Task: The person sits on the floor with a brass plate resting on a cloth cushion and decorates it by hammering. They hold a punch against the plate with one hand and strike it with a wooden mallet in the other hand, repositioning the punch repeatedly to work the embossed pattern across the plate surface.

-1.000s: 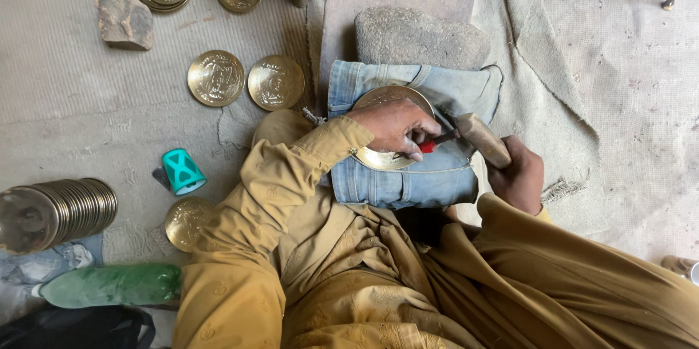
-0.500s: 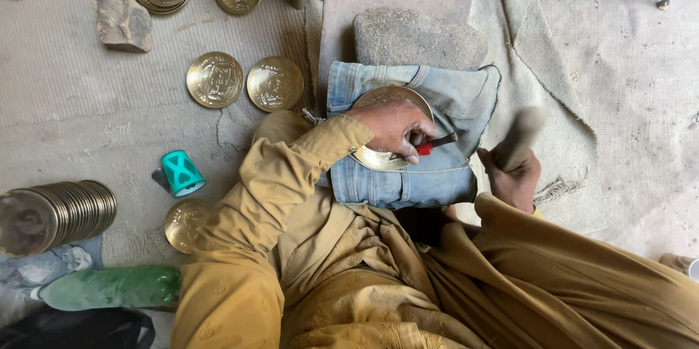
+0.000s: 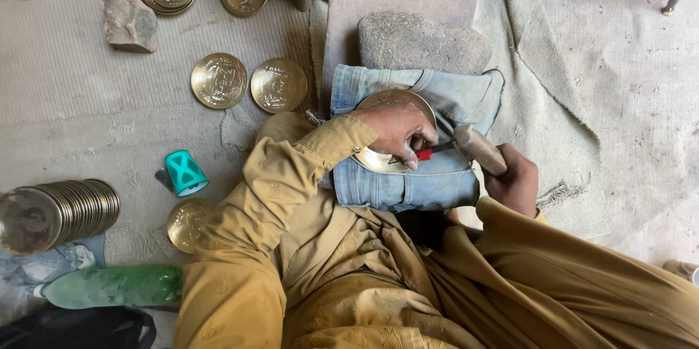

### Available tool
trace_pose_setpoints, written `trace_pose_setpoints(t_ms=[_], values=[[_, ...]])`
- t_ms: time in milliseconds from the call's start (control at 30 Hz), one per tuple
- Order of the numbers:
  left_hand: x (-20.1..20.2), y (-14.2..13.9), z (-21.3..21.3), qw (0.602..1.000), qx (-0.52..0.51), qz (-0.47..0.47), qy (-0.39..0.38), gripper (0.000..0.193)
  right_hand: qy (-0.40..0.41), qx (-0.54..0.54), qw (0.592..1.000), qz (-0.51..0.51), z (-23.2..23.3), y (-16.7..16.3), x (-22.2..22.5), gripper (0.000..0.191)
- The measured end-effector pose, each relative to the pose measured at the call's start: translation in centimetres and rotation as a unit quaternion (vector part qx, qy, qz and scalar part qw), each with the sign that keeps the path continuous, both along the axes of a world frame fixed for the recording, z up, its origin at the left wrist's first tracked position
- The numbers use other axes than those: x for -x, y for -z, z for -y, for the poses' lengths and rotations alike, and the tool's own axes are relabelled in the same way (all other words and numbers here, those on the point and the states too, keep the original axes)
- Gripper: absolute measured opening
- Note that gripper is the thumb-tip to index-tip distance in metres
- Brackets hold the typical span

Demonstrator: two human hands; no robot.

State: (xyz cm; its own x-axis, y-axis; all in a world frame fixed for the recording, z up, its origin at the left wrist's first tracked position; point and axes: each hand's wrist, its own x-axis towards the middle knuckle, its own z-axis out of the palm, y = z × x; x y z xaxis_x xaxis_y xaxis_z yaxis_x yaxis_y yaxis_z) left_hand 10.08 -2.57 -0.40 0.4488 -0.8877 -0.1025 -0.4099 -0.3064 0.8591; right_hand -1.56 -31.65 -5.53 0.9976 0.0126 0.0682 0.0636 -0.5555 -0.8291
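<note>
Fingers (image 3: 408,147) of left hand (image 3: 393,131) clamped on a red-handled punch (image 3: 429,151), pressing down on a brass plate (image 3: 386,101). Plate lies on folded denim pad (image 3: 408,181), centre of floor. Right hand (image 3: 517,181) wrapped round wooden mallet (image 3: 480,149), head touching punch end. Finished brass plates (image 3: 218,81) far left; stacked discs (image 3: 65,207) near left; teal cup (image 3: 184,173) between.
</note>
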Motion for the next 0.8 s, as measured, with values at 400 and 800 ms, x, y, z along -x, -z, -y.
trace_pose_setpoints(t_ms=[400, 800], values=[[0.4, -1.4, -0.2, 0.999, 0.003, 0.046, -0.017, 0.043, -0.014, 0.037, 0.999, -0.002, 0.7, 0.6, -0.2, 0.010], [9.0, -4.1, -4.5, 0.852, 0.151, 0.022, -0.501, 0.031, -0.168, -0.035, 0.985, -0.026, 4.7, -10.3, -7.7, 0.039]])
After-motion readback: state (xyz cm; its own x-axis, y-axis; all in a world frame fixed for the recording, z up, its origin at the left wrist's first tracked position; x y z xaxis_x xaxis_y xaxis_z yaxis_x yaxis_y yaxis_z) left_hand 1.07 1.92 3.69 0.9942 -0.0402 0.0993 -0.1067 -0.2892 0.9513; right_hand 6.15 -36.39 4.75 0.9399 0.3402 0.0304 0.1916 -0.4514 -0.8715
